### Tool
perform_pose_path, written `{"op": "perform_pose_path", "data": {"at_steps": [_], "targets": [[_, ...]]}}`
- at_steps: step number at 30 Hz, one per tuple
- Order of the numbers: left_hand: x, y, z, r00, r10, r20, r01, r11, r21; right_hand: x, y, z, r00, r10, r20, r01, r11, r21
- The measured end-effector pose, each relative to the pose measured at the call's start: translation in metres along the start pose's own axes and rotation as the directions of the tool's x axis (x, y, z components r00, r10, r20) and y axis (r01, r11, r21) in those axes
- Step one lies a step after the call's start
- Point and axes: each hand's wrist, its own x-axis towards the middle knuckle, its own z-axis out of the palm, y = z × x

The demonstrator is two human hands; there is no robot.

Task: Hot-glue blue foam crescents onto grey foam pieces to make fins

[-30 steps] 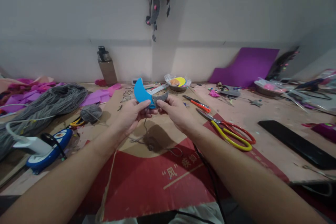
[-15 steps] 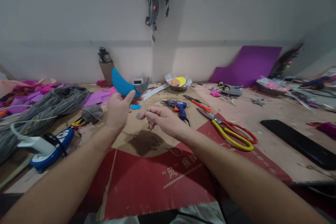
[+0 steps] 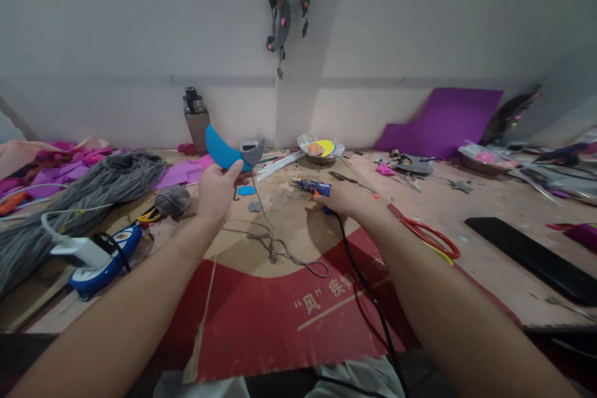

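Observation:
A blue crescent [image 3: 224, 150] with grey yarn wound round its right end is pinched in my left hand [image 3: 215, 189], held above the table. From the wrapped end a strand of grey yarn [image 3: 273, 242] hangs down and lies in loose loops on the cardboard. My right hand [image 3: 347, 199] is closed round the handle of a blue glue gun [image 3: 313, 186], its nozzle pointing left. The black cord trails from the gun toward me. Between the hands lie a small grey scrap [image 3: 254, 206] and a blue cutout [image 3: 246, 190].
Scissors [image 3: 431, 236] with red and yellow handles lie partly behind my right forearm, near a utility knife [image 3: 352, 181]. A black phone-like slab [image 3: 527, 255] is at right. At left are a grey yarn ball [image 3: 172, 201], a yarn skein [image 3: 107, 199] and a power strip [image 3: 107, 264].
My right hand has moved right from near the crescent and taken hold of the glue gun. The small grey scrap now lies on the cardboard. My left hand keeps the crescent.

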Motion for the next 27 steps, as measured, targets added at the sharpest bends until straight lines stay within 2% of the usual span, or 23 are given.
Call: {"op": "perform_pose_path", "data": {"at_steps": [4, 7, 13, 16, 18, 19, 20, 23, 25, 27], "targets": [[0.001, 0.003, 0.000, 1.000, -0.005, -0.016, 0.004, 0.999, -0.036, 0.006, 0.001, 0.023, 0.998, 0.030, -0.046, -0.026, 0.995, 0.091], [0.002, 0.005, -0.001, 0.999, -0.017, -0.029, 0.014, 0.997, -0.076, 0.011, 0.002, 0.033, 0.991, 0.081, -0.102, -0.055, 0.970, 0.237], [0.007, 0.003, -0.006, 0.996, -0.058, -0.064, 0.049, 0.990, -0.131, 0.014, -0.009, 0.030, 0.985, 0.094, -0.146, 0.008, 0.816, 0.578], [0.009, 0.001, -0.008, 0.989, -0.109, -0.097, 0.096, 0.988, -0.122, -0.002, -0.027, 0.020, 0.975, 0.035, -0.220, 0.143, 0.660, 0.737], [0.010, -0.001, -0.008, 0.983, -0.143, -0.114, 0.128, 0.984, -0.124, -0.018, -0.039, 0.012, 0.952, -0.075, -0.296, 0.302, 0.371, 0.878], [0.009, -0.001, -0.008, 0.980, -0.156, -0.121, 0.141, 0.982, -0.125, -0.025, -0.044, 0.008, 0.938, -0.122, -0.325, 0.346, 0.282, 0.895], [0.009, -0.001, -0.008, 0.978, -0.165, -0.126, 0.150, 0.981, -0.122, -0.032, -0.049, 0.005, 0.920, -0.164, -0.355, 0.386, 0.232, 0.893], [0.006, 0.000, -0.006, 0.975, -0.169, -0.145, 0.157, 0.983, -0.093, -0.048, -0.057, -0.001, 0.874, -0.268, -0.404, 0.464, 0.221, 0.858], [0.004, 0.001, -0.004, 0.974, -0.164, -0.154, 0.155, 0.985, -0.070, -0.053, -0.058, -0.001, 0.854, -0.318, -0.412, 0.497, 0.266, 0.826], [0.002, 0.002, -0.003, 0.974, -0.156, -0.164, 0.150, 0.987, -0.048, -0.056, -0.059, -0.001, 0.839, -0.343, -0.423, 0.532, 0.352, 0.770]]}}
